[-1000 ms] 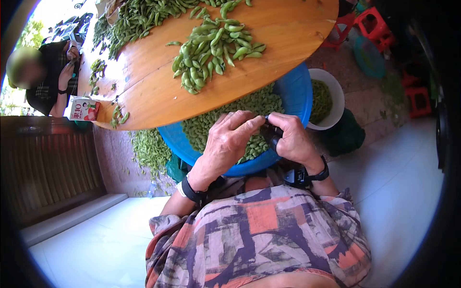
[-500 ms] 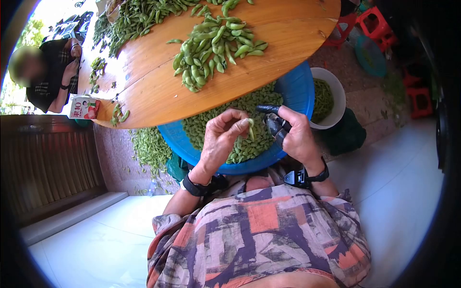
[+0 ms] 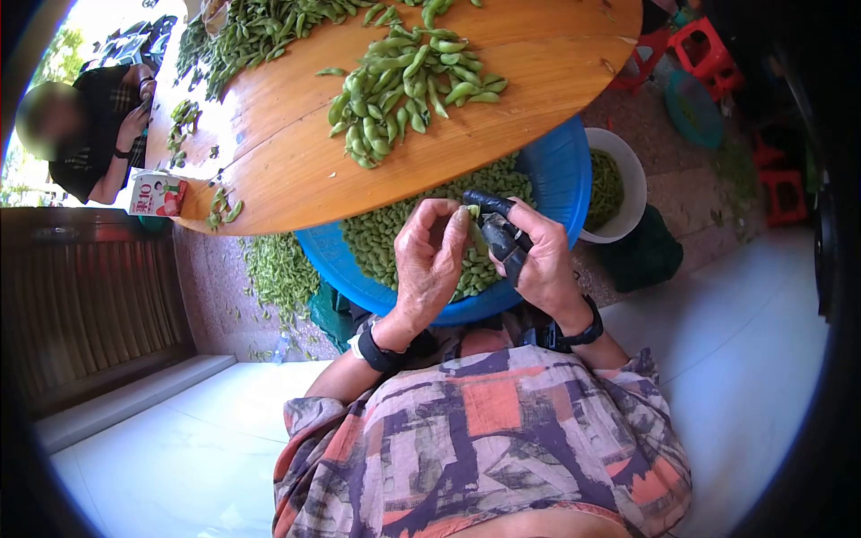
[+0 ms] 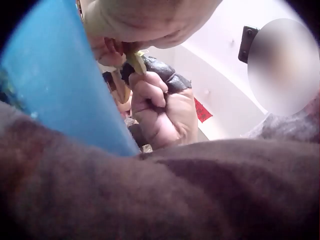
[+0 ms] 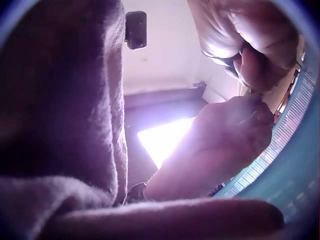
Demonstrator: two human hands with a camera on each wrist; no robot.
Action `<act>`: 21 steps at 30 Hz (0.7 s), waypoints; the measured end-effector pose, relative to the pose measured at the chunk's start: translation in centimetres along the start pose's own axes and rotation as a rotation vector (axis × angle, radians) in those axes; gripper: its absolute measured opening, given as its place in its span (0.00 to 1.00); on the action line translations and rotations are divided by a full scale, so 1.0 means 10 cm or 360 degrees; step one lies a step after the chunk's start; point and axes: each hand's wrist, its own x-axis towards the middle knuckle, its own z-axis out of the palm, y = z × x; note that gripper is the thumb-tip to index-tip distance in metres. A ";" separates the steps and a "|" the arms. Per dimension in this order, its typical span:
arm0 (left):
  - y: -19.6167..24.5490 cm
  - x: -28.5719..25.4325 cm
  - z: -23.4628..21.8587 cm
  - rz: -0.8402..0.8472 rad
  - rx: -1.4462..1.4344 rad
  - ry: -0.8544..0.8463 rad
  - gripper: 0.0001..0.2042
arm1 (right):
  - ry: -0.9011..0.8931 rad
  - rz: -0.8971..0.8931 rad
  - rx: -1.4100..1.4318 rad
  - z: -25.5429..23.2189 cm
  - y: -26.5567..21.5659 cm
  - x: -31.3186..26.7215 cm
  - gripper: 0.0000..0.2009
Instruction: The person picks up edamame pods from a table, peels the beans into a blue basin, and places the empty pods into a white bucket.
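My left hand point(image 3: 432, 260) holds a small green soybean pod point(image 3: 474, 212) at its thumb and fingertips, over the blue basin point(image 3: 563, 170). Black covers point(image 3: 489, 199) wrap the thumb and some fingers of my right hand point(image 3: 545, 264), which pinches at the same pod. In the left wrist view the pod point(image 4: 138, 62) lies between the two hands, against the curled fingers of the right. Shelled green beans point(image 3: 377, 247) fill the basin below. The right wrist view shows both hands close together beside the basin wall point(image 5: 295, 120), the pod mostly hidden there.
A pile of pods point(image 3: 404, 85) lies on the wooden table point(image 3: 278, 170), whose edge overhangs the basin. To the right stands a white bucket point(image 3: 639, 193) with green pods. Emptied pods point(image 3: 273, 278) cover the floor at left. Another person point(image 3: 108, 117) sits across, near a carton point(image 3: 160, 195).
The hands were together a second ago, then parted, showing a pod in the left fingers. Now they have come together again at the pod, the right hand having moved left.
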 end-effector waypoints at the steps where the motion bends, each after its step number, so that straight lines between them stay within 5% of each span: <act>1: -0.02 0.00 0.02 0.0021 0.0007 0.0066 0.05 | -0.0003 0.0000 0.0002 0.01 0.00 0.01 0.14; 6: -0.03 0.00 0.03 0.0127 0.0284 0.0202 0.05 | 0.0119 -0.0320 -0.0243 0.09 0.08 0.04 0.12; 8: -0.06 0.00 0.02 0.0363 0.0505 0.0200 0.05 | 0.0131 -0.0275 -0.0215 0.09 0.09 0.05 0.12; 12: -0.07 0.00 0.03 0.0297 0.0460 0.0114 0.05 | 0.0200 -0.0432 -0.0331 0.08 0.14 0.08 0.12; 15: -0.05 0.01 -0.02 0.0076 0.0170 -0.0016 0.05 | 0.0222 -0.0468 -0.0303 0.08 0.12 0.09 0.11; 17: 0.03 0.05 -0.09 -0.0295 -0.0447 -0.0247 0.05 | 0.0166 -0.0449 -0.0280 0.05 0.10 0.08 0.11; 19: 0.07 0.08 -0.18 -0.0331 -0.0525 -0.0315 0.06 | 0.0111 -0.0430 -0.0257 0.01 0.09 0.07 0.11; 21: 0.09 0.10 -0.29 -0.0574 -0.0471 -0.0550 0.07 | -0.0092 -0.0099 0.0060 -0.05 0.10 0.06 0.10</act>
